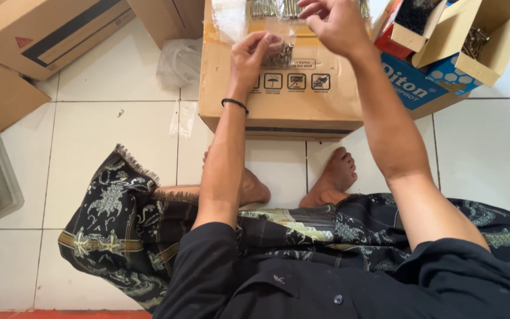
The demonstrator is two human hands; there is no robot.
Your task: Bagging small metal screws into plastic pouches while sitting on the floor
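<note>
Cardboard box (278, 112) at twelve o'clock serves as the bench. Left hand (254, 59) pinches a small clear plastic bag (278, 50) already holding metal screws (280, 56), resting on the box top. Right hand (334, 23), at one o'clock, fingers loosely curled above the bag's open mouth. Loose screws (267, 8) remain beyond; bagging looks partway done.

brown carton (278, 112) centre | blue box (411, 85) right | plain cartons (36, 35) left

White tile floor (119, 147) w/ grey grout, daylight, cardboard boxes (36, 29).
</note>
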